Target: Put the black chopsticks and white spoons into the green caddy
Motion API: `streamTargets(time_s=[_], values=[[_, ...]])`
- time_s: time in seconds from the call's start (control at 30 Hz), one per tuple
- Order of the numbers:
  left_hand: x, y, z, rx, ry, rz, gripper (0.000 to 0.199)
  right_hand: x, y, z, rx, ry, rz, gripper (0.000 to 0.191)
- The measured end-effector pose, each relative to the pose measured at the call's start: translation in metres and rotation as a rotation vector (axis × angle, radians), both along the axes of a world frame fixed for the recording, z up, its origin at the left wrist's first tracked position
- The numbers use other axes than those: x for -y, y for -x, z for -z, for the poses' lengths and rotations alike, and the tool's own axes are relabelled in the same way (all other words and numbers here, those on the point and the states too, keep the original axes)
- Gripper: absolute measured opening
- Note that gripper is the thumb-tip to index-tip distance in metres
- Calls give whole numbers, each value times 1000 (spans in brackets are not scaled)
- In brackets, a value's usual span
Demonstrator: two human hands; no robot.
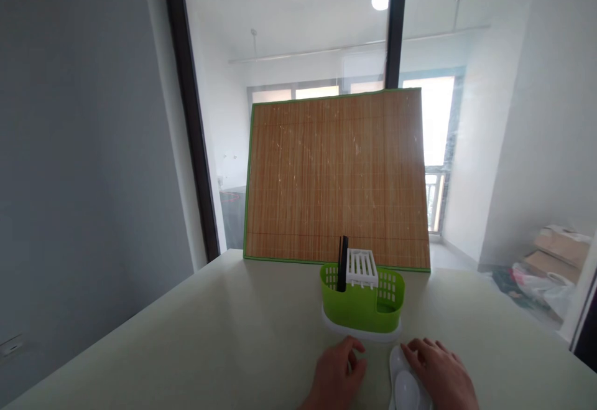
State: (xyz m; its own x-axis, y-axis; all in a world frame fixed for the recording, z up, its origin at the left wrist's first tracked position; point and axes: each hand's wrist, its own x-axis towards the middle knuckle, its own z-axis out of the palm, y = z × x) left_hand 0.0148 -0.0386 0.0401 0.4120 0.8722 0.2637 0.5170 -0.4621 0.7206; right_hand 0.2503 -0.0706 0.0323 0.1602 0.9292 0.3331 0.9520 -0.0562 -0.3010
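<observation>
A lime-green utensil basket (359, 307) with a white base stands on the table. Black chopsticks (343, 264) lean upright in its left part, and a white slatted rack (361, 267) sits across its top. My left hand (336, 372) rests just in front of the basket, thumb and fingers loosely curved and apart, with nothing between them. To its right lie white spoons (407, 391), overlapping each other. My right hand (441, 369) lies palm down along their right side, fingers bent, its tips at the upper spoon edge; I see no grip around them.
Behind the basket, a bamboo mat (336, 180) with green edging leans upright at the rear of the pale table (209, 335). Glass panels with dark frames (186, 105) stand behind it. Cardboard boxes (562, 245) and plastic bags lie on the floor at far right.
</observation>
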Motion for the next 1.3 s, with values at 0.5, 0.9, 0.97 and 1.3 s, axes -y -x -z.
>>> streamTargets(time_s=[0.5,0.9,0.97,1.3], values=[[-19,-55,7,-158,103,-83,15,-7,16,15,-152,-51,-180,15],[5,13,-58,69,-462,-84,13,6,60,-10,159,-534,-535,26],[11,14,-56,18,-536,-22,12,5,66,-4,162,-522,-560,23],[-4,33,-103,-1,-654,-133,23,3,61,-3,198,-305,-597,13]])
